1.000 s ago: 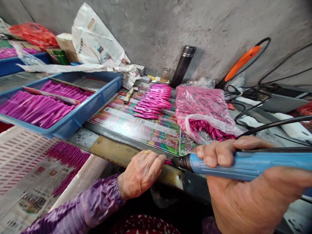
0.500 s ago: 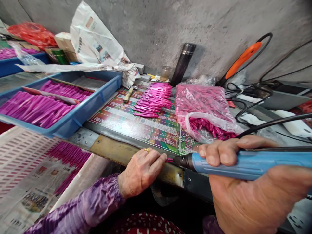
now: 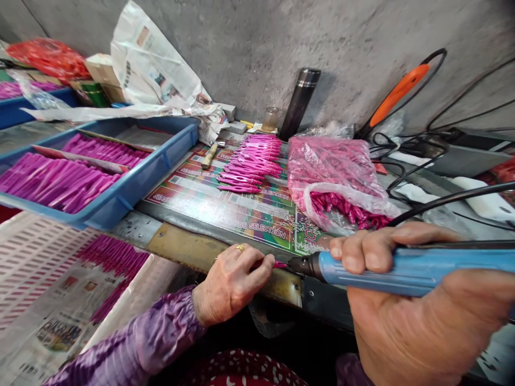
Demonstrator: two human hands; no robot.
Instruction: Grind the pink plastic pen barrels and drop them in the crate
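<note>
At the table's front edge, my left hand (image 3: 233,281) is closed around a slim pink piece (image 3: 280,264), mostly covered by the fingers. Its exposed end meets the black nose of a blue electric screwdriver (image 3: 374,271); the exact contact is too small to make out. My right hand (image 3: 418,316) wraps around the screwdriver's body, which lies nearly level and points left. Behind the hands, a row of similar slim pink pieces (image 3: 251,163) with pointed ends rests on a printed sheet (image 3: 193,206). An open plastic bag (image 3: 332,166) of small pink parts lies right of them.
A blue tray (image 3: 139,185) with pink pieces stands left, above a white basket (image 3: 36,257). Toward the wall are a small wooden-handled tool (image 3: 210,155), a glass jar (image 3: 270,119), a dark cylinder (image 3: 300,104), and an orange-handled tool (image 3: 398,94). Black cables (image 3: 402,147) tangle at right.
The view has shifted slightly. Both hands keep their grips, and the screwdriver's nose stays against the pink piece, whose exposed end looks slightly turned.
</note>
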